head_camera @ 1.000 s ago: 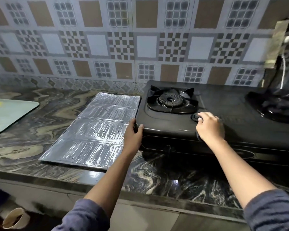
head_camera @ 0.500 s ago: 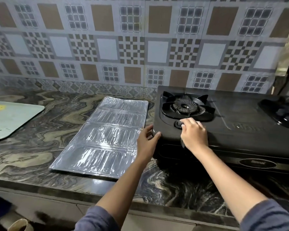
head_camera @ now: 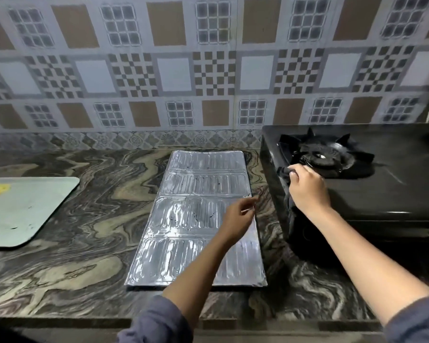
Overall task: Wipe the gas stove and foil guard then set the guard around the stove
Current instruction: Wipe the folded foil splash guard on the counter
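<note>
The black gas stove (head_camera: 386, 191) stands at the right of the counter, its left burner (head_camera: 323, 157) in view. My right hand (head_camera: 307, 189) rests on the stove's front left corner, closed on a dark cloth (head_camera: 284, 171) that is hard to make out against the black top. The silver foil guard (head_camera: 191, 219) lies flat and unfolded on the counter just left of the stove, with dark specks on it. My left hand (head_camera: 238, 216) hovers over the guard's right edge, fingers loosely apart and pointing toward the stove, holding nothing.
A pale green tray (head_camera: 22, 211) with a yellow scrap lies at the far left of the marbled stone counter (head_camera: 97, 219). A patterned tile wall (head_camera: 208, 70) rises right behind. A narrow strip of counter separates guard and stove.
My left hand has let go of the stove's left front corner and now hangs over the foil guard. My right hand slid left along the stove top to its corner. The view swung left.
</note>
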{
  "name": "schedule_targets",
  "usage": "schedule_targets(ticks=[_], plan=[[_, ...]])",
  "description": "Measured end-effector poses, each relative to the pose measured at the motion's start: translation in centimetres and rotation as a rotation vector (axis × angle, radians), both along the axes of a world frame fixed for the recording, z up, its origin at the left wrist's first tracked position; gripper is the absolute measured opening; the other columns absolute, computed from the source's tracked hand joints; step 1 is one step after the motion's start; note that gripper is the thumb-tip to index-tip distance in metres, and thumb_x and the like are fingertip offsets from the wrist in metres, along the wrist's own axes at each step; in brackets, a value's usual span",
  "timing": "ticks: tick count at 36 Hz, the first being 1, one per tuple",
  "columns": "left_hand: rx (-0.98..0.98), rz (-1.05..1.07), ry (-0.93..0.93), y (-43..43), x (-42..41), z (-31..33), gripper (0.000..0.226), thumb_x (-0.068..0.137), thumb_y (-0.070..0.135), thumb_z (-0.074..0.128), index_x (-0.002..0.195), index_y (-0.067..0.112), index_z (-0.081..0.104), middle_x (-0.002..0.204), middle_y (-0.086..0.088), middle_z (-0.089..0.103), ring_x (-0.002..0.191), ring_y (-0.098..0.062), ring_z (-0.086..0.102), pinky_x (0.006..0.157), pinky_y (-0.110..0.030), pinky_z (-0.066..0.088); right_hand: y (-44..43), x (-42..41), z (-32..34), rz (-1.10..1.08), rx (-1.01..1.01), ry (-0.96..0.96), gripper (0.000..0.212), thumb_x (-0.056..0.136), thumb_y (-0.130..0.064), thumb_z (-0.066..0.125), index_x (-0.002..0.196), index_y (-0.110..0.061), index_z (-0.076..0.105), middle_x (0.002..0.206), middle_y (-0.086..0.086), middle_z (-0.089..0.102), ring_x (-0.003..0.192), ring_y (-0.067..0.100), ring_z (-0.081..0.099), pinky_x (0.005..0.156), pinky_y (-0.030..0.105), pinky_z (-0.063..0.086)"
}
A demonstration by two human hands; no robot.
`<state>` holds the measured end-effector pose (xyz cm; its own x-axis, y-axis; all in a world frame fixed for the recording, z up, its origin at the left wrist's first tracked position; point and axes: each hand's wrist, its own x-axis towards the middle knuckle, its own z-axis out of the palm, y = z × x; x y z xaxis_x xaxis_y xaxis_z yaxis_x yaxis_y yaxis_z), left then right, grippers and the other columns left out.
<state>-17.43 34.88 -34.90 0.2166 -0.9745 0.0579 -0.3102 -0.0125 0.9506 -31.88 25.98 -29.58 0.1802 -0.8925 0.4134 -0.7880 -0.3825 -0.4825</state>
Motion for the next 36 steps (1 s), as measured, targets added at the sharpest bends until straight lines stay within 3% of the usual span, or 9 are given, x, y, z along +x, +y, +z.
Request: schedule_targets(ticks=[4,8,12,15,19,24,29,36], plan=[[0.056,0.073,-0.126,0.1,6.5,-1.2,0.033,0.094,0.007,0.048,0.126,0.005,0.054,0.128,-0.011,0.059,0.118,-0.018,0.054,0.098,-0.026,0.042,-0.4,5.0,0.1,0.159,-0.01,-0.07,0.025,0.092,-0.008,0.043,0.107,-0.003,0.062,0.108,0.02,0.065,0.099,0.036,0.06,0.082,0.039,0.047],[0.102,0.228,-0.301,-0.7,13.2,-2.9,0.033,0.094,0.013,0.049,0.126,0.007,0.054,0.131,-0.01,0.057,0.123,-0.024,0.051,0.105,-0.032,0.037,-1.0,10.5,-1.0,0.239,0.08,-0.2,0.025,0.093,-0.006,0.043,0.109,0.0,0.062,0.106,0.019,0.065,0.098,0.032,0.059,0.074,0.027,0.037],[0.142,0.328,-0.469,-2.3,18.6,-4.3,0.037,0.095,0.012,0.045,0.13,0.002,0.048,0.137,-0.015,0.05,0.128,-0.027,0.045,0.107,-0.031,0.03,-3.9,14.3,-3.3,0.159,0.292,-0.4,0.027,0.095,-0.008,0.043,0.115,-0.001,0.059,0.114,0.02,0.063,0.097,0.024,0.056,0.076,0.027,0.038],[0.177,0.329,-0.561,-4.1,21.5,-5.5,0.039,0.097,0.012,0.042,0.133,-0.001,0.044,0.141,-0.018,0.044,0.132,-0.027,0.04,0.109,-0.029,0.025,-7.4,15.5,-5.5,0.041,0.391,-0.458,0.03,0.096,-0.009,0.042,0.121,-0.002,0.056,0.121,0.021,0.06,0.109,0.032,0.055,0.085,0.031,0.04],[0.258,0.308,-0.674,-7.3,25.1,-7.1,0.046,0.099,0.019,0.037,0.141,0.003,0.033,0.152,-0.015,0.029,0.142,-0.025,0.025,0.117,-0.031,0.014,-13.1,16.9,-8.2,-0.084,0.413,-0.496,0.029,0.096,-0.008,0.039,0.117,-0.002,0.058,0.119,0.023,0.061,0.11,0.035,0.054,0.089,0.036,0.042],[0.318,0.303,-0.757,-10.0,28.4,-9.1,0.052,0.098,0.029,0.031,0.144,0.006,0.029,0.154,-0.013,0.026,0.144,-0.024,0.022,0.118,-0.035,0.014,-18.6,19.3,-10.2,-0.184,0.339,-0.52,0.032,0.096,-0.005,0.034,0.119,0.001,0.056,0.122,0.025,0.058,0.115,0.038,0.051,0.095,0.038,0.039],[0.336,0.209,-0.812,-11.0,29.4,-10.7,0.053,0.099,0.033,0.027,0.148,0.011,0.02,0.158,-0.003,0.014,0.146,-0.016,0.011,0.12,-0.034,0.008,-21.9,21.8,-12.5,-0.18,0.279,-0.432,0.032,0.095,-0.002,0.036,0.121,0.001,0.054,0.126,0.026,0.053,0.116,0.039,0.048,0.096,0.039,0.035],[0.346,0.185,-0.833,-11.4,29.9,-11.6,0.065,0.09,0.042,0.012,0.148,0.012,0.016,0.158,-0.002,0.009,0.146,-0.013,0.005,0.121,-0.035,0.006,-23.3,23.5,-14.9,-0.14,0.313,0.007,0.034,0.097,-0.018,0.036,0.128,-0.011,0.048,0.14,0.009,0.045,0.128,0.032,0.04,0.103,0.044,0.031]])
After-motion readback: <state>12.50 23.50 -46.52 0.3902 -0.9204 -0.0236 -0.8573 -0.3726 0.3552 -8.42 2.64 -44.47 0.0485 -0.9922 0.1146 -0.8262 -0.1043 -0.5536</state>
